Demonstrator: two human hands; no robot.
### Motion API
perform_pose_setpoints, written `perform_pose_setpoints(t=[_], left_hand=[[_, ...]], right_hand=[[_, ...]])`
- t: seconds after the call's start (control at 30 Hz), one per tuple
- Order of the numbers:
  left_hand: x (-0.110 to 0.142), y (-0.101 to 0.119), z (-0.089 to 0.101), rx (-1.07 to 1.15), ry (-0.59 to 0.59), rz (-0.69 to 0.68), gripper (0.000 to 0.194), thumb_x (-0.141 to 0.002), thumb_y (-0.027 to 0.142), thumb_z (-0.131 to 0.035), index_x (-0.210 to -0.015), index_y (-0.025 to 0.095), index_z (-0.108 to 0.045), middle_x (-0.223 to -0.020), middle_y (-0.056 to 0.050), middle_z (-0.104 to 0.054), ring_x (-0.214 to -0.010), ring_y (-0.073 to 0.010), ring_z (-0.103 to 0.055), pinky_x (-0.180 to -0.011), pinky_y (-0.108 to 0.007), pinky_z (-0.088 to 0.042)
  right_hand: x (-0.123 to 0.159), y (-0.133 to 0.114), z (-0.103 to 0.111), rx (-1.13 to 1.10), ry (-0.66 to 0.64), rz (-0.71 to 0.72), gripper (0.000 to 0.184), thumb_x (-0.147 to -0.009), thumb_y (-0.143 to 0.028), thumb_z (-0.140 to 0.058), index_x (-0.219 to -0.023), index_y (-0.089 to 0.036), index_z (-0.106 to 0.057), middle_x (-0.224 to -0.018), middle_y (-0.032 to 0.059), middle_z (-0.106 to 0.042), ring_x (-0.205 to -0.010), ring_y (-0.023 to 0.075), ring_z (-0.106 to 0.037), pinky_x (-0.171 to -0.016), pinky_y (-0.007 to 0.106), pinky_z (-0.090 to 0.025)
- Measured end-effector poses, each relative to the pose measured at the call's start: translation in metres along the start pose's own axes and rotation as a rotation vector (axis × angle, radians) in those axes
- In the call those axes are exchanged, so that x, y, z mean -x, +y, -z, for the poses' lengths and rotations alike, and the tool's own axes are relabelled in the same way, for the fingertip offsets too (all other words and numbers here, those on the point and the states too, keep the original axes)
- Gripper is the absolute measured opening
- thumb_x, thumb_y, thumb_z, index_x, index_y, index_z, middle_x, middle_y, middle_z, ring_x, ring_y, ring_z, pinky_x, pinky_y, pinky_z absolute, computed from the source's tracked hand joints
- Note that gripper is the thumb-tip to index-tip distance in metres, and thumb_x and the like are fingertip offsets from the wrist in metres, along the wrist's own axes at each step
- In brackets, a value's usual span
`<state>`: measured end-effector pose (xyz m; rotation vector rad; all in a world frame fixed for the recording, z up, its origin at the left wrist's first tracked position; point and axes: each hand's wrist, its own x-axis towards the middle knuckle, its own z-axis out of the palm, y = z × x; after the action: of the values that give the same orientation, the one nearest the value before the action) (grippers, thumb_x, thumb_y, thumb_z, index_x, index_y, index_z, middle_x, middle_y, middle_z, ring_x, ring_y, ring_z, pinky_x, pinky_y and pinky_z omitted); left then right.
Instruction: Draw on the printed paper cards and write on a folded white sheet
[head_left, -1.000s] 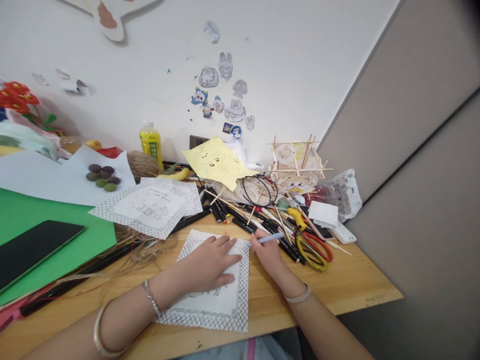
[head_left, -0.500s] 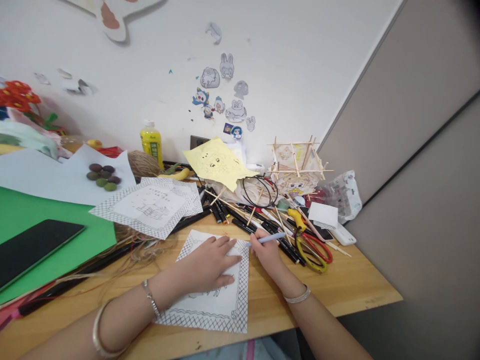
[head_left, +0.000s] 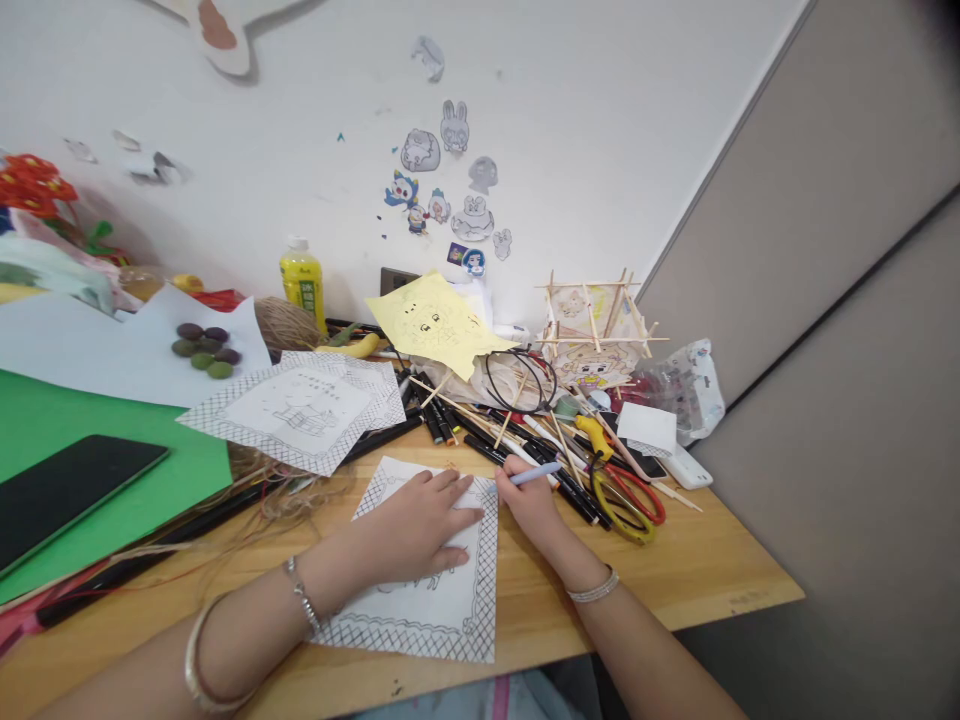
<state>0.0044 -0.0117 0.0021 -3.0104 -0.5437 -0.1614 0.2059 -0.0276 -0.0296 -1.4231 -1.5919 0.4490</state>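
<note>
Under my left hand (head_left: 420, 525) lies a white sheet of paper (head_left: 420, 625) with a cross-hatched border and wavy inner lines. The hand is flat with its fingers spread, covering much of the drawing in the middle. My right hand (head_left: 531, 508) is closed around a light purple pen (head_left: 534, 473), whose tip points left at the sheet's upper right corner. I cannot tell whether the tip touches the paper. A second bordered drawing (head_left: 300, 415) rests farther back on the left.
Markers (head_left: 574, 495), thin sticks and scissors (head_left: 626, 505) are heaped behind my right hand. Behind them are a yellow paper drawing (head_left: 435, 325) and a stick frame (head_left: 596, 345). A black phone (head_left: 75, 490) lies on green paper (head_left: 195, 460) at left. A yellow bottle (head_left: 302, 285) stands by the wall.
My right hand and the pen have shifted slightly to the left at the sheet's upper right corner. My left hand stays in place on the paper.
</note>
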Motion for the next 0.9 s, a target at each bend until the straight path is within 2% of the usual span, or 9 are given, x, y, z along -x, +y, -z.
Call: perform_pose_setpoints(t=[0.1,0.27,0.53,0.9], left_hand=[[0.0003,-0.0003,-0.0004,-0.004,0.021,-0.003,0.043,-0.088,0.045,-0.057,-0.124,0.021,-0.055,-0.136,-0.022,-0.048,-0.122,-0.039,-0.048,-0.092,-0.05,-0.043],[0.0003,0.0001,-0.002,0.026,0.052,-0.004,0.043,-0.087,0.044,-0.059,-0.123,0.02,-0.057,-0.135,-0.021,-0.049,-0.122,-0.0399,-0.048,-0.093,-0.051,-0.042],[-0.0001,0.0006,0.0003,0.023,0.025,0.001,0.044,-0.087,0.043,-0.059,-0.124,0.02,-0.057,-0.136,-0.023,-0.048,-0.122,-0.0407,-0.047,-0.092,-0.052,-0.043],[-0.0004,0.0001,-0.0031,0.012,0.049,-0.003,0.043,-0.087,0.044,-0.058,-0.123,0.021,-0.057,-0.136,-0.021,-0.049,-0.121,-0.0397,-0.049,-0.091,-0.05,-0.043]], right_hand=[[-0.0003,0.0017,0.0008,0.018,0.044,-0.007,0.029,-0.079,-0.029,-0.042,-0.054,-0.024,-0.028,-0.048,-0.0067,-0.034,-0.05,0.0132,-0.036,-0.052,0.027,-0.029],[0.0011,0.0,0.0008,0.024,0.016,0.003,0.03,-0.079,-0.03,-0.043,-0.053,-0.024,-0.03,-0.047,-0.0066,-0.036,-0.049,0.0131,-0.038,-0.051,0.026,-0.029],[-0.0023,0.005,0.002,0.077,0.11,-0.028,0.029,-0.08,-0.029,-0.042,-0.055,-0.025,-0.029,-0.047,-0.0071,-0.034,-0.049,0.0133,-0.036,-0.052,0.027,-0.028],[-0.0024,0.0049,0.0033,0.112,0.144,-0.034,0.028,-0.08,-0.029,-0.042,-0.056,-0.025,-0.028,-0.049,-0.007,-0.033,-0.05,0.0138,-0.034,-0.052,0.028,-0.026]])
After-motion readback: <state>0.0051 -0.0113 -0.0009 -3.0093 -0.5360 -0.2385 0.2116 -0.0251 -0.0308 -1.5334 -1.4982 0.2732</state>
